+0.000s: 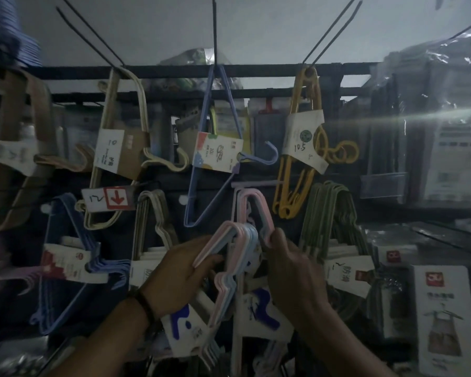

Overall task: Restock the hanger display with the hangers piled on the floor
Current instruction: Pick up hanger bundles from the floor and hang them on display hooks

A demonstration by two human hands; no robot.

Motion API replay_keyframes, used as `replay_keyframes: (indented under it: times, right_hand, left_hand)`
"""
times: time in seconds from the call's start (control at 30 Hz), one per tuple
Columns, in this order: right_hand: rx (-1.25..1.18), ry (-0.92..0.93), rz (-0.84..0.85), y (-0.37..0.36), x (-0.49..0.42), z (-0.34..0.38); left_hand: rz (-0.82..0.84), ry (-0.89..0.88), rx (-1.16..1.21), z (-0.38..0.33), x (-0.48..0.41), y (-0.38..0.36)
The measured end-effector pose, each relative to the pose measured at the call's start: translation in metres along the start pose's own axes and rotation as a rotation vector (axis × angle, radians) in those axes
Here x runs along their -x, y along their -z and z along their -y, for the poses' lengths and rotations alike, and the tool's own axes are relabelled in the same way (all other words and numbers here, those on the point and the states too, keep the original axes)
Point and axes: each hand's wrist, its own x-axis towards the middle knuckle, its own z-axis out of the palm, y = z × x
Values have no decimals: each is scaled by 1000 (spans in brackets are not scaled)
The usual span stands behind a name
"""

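A dim hanger display fills the view. My left hand (181,273) grips a banded bundle of pink and pale blue hangers (229,257) with a white and blue label, tilted. My right hand (288,265) holds the edge of a second pink bundle (253,208) that hangs just behind it, beneath a short lilac peg (256,183). The two bundles touch between my hands. No floor pile is in view.
Long black prongs (214,31) stick out from the top rail (229,69). On the rail hang cream (114,148), blue (212,148) and yellow (299,148) hanger packs. Below hang blue (65,262), white (152,221) and green (329,221) bundles. Boxed goods (443,317) stand at right.
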Motion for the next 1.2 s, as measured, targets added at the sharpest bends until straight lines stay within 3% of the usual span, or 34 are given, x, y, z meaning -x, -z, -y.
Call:
replay_keyframes:
  times: [0.2,0.33,0.43,0.63,0.87,1.0,1.1,1.2]
  right_hand:
    - [-11,-7,-50,16,-2,-3]
    - [108,-71,135,8,-16,-9]
    - [25,-114,226,-3,-30,-9]
    - [86,-114,264,-49,-80,-3]
    - [142,-59,603,-102,-127,-22]
    - [134,-55,596,-93,-120,-22]
    - [3,-82,463,-51,-99,-13]
    - [-479,-219,475,-3,-65,3]
  left_hand:
    - [0,-38,12,-14,-10,-3]
    - [-10,104,30,-13,-13,-10]
    - [-12,100,-3,-16,-12,-10]
    - [-17,258,5,-1,0,-2]
    - [-120,365,-40,14,12,3]
    - [-139,384,-2,18,16,-6]
    - [-171,379,8,13,14,-18]
    - [-233,354,32,7,8,-33]
